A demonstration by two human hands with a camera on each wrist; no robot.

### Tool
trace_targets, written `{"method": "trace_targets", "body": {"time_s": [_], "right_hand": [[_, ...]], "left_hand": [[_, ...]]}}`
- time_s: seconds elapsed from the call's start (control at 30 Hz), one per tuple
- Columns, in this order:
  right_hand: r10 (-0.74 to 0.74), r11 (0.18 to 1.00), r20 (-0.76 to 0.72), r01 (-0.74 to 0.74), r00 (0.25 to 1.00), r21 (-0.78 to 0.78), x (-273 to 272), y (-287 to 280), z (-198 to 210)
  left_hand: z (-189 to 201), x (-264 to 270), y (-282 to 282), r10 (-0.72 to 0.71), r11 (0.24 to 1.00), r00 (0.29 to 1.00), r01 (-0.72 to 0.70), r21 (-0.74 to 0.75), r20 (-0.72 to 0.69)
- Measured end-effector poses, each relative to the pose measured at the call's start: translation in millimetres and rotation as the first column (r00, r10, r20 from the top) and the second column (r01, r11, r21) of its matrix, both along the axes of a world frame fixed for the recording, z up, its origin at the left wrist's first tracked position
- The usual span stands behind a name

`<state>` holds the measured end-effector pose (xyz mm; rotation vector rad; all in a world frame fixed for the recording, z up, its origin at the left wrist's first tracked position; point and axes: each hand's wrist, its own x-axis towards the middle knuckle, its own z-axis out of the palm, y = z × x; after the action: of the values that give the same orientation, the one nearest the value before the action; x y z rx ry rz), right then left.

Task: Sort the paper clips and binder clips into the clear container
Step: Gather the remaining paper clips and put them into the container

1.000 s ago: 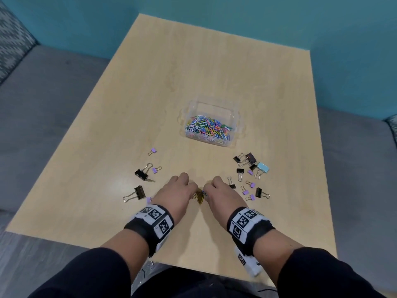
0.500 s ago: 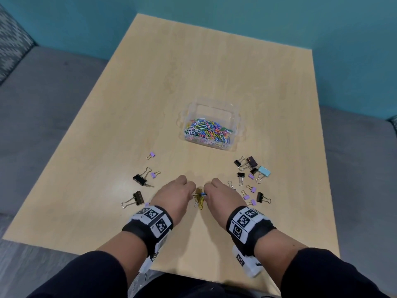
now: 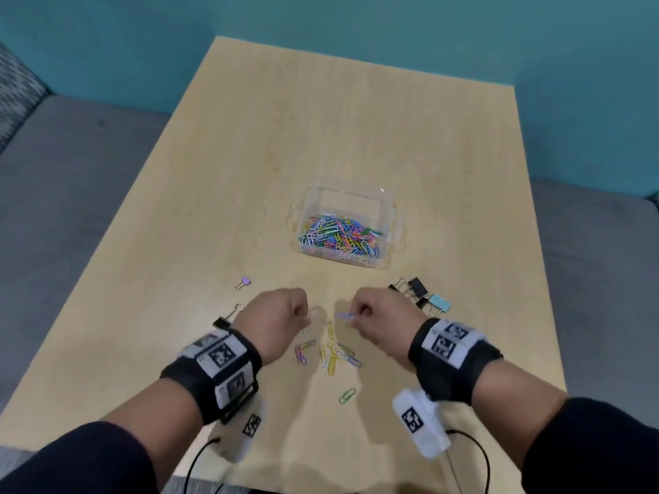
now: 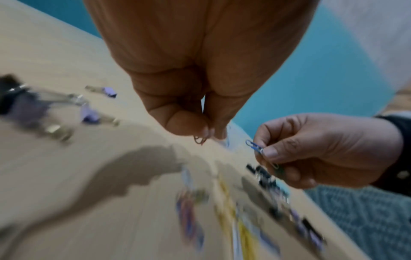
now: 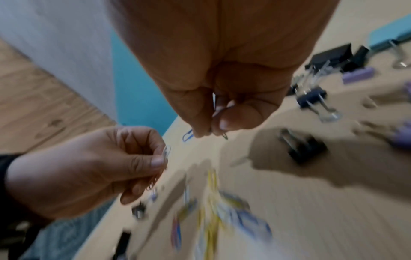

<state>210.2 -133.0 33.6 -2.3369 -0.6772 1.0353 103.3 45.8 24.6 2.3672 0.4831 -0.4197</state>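
The clear container (image 3: pixel 387 212) stands mid-table with several coloured paper clips (image 3: pixel 338 235) inside. My left hand (image 3: pixel 303 313) hovers above the table and pinches a few paper clips (image 4: pixel 200 139), one of them pale (image 5: pixel 166 151). A hand's width to its right, my right hand (image 3: pixel 354 315) pinches a blue paper clip (image 3: pixel 343 316), also visible as the blue paper clip (image 4: pixel 253 146). Below and between the hands, loose paper clips (image 3: pixel 331 354), mostly yellow and blue, lie scattered on the table. A green paper clip (image 3: pixel 347 395) lies nearer me.
Binder clips lie on both sides: a black and light-blue group (image 3: pixel 424 297) by the right hand, a black one (image 3: pixel 224 319) by the left wrist, a small purple one (image 3: pixel 244 281) farther left. The wooden table (image 3: pixel 321 119) is edged by grey seating and a teal wall.
Both hands have lifted off the table and moved apart. The tight bunch they held together now lies spread out as loose paper clips beneath them, each hand keeping a clip or two.
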Motion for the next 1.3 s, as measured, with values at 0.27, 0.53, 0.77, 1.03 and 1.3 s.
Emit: {"method": "trace_targets", "body": {"time_s": [0.27, 0.53, 0.77, 1.03, 1.3], "right_hand": [[-0.227, 0.969, 0.169, 0.205, 0.959, 0.135, 98, 39, 37], [-0.090, 0.996, 0.335, 0.077, 0.938, 0.053, 76, 28, 39], [0.384, 0.920, 0.213, -0.352, 0.899, -0.175, -41, -42, -9], [0.486, 0.872, 0.362, -0.413, 0.795, -0.263, -89, -49, -32], [0.352, 0.932, 0.279, -0.308, 0.893, -0.191, -91, -53, -33]], "left_hand": [[49, 105, 28, 0.081, 0.994, 0.970, -0.097, 0.057, 0.230], [31, 90, 27, 0.070, 0.989, 0.959, -0.102, 0.105, 0.276], [-22, -19, 1, -0.339, 0.892, 0.925, 0.260, 0.369, 0.169], [-40, -49, -19, -0.456, 0.833, 0.874, 0.354, 0.424, 0.166], [-33, -67, -24, -0.145, 0.966, 0.989, 0.133, 0.223, 0.039]]}}
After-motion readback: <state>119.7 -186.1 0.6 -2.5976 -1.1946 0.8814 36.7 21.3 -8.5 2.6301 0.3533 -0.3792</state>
